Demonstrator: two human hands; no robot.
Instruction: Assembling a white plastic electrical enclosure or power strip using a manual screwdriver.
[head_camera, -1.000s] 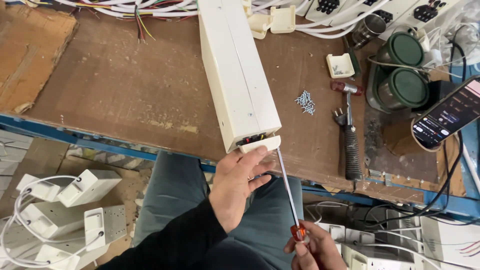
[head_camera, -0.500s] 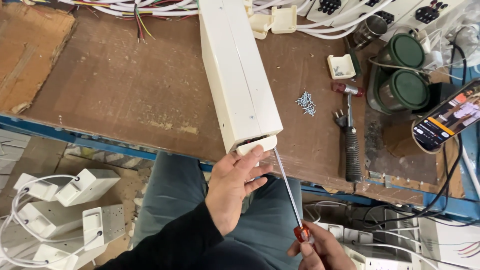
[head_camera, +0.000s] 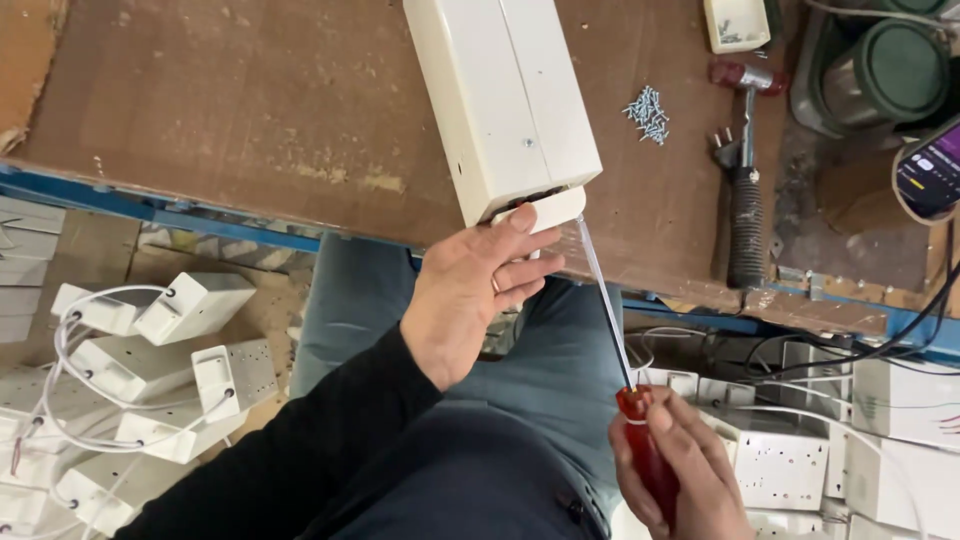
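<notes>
The left hand (head_camera: 475, 300) cups the near end of a long cream box (head_camera: 505, 100), fingers spread under its small end cap (head_camera: 540, 210), thumb along the left side. The box lies on a brown workbench (head_camera: 250, 120), its near end jutting past the blue front edge. The right hand (head_camera: 680, 470), near right, is closed around the red handle of a screwdriver (head_camera: 610, 320), whose blade slants up to the box's end. To the right lie a pile of screws (head_camera: 648, 112) and a hammer (head_camera: 742, 160).
</notes>
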